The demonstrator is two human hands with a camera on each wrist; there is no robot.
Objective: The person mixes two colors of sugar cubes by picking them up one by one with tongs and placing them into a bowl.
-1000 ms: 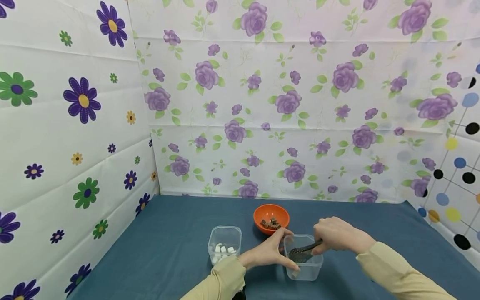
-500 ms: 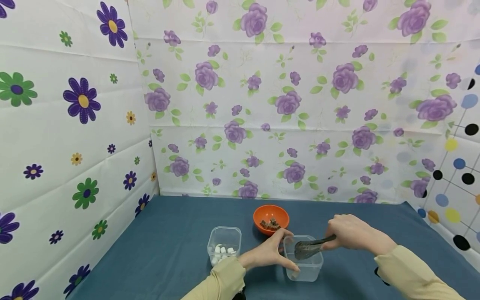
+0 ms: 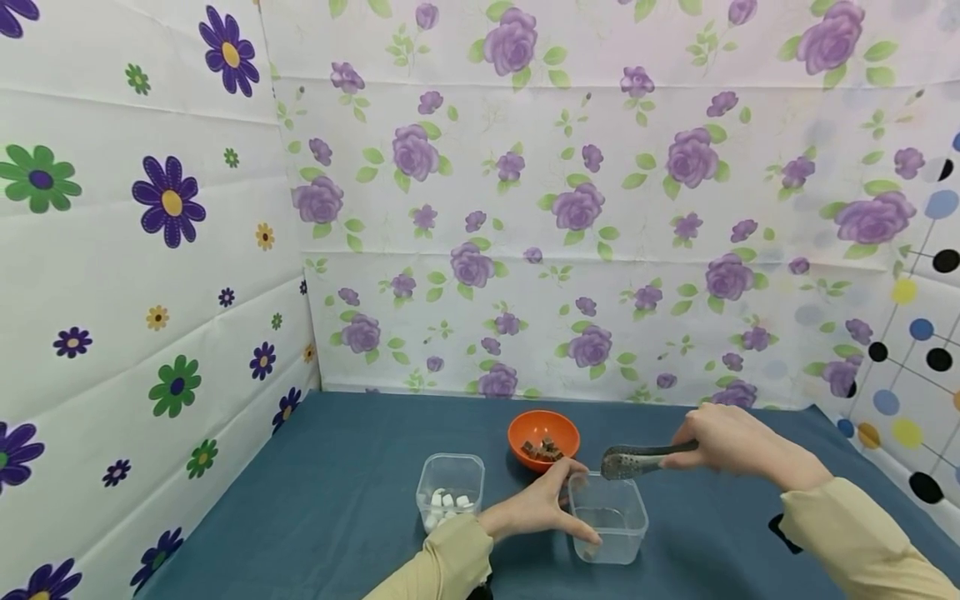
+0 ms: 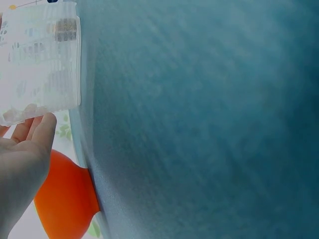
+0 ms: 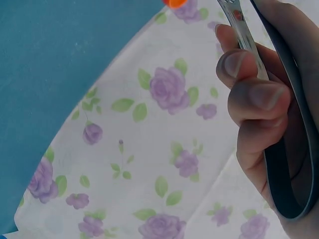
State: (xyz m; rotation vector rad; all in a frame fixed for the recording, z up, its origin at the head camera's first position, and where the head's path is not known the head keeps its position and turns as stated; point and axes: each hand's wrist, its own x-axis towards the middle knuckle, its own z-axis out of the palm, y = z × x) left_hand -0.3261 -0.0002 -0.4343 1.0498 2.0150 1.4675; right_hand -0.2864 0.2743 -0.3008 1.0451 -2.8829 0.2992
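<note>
My left hand grips a clear plastic container from its left side, thumb at the near wall and fingers toward the back. Through that container's wall a brownish patch shows in the left wrist view; its kind is unclear. Above the container's back rim hover dark metal tongs, held near level by my right hand. In the right wrist view, curled fingers wrap round the tongs' arms. I cannot make out anything between the tips.
An orange bowl with several brown cubes stands behind the left hand. Left of that hand, a second clear container holds white marshmallow-like pieces. A blue cloth covers the table; patterned sheets enclose it.
My right hand has moved right and slightly back, lifting the tongs out of the container to above its back rim. The left hand has kept its place on the container.
</note>
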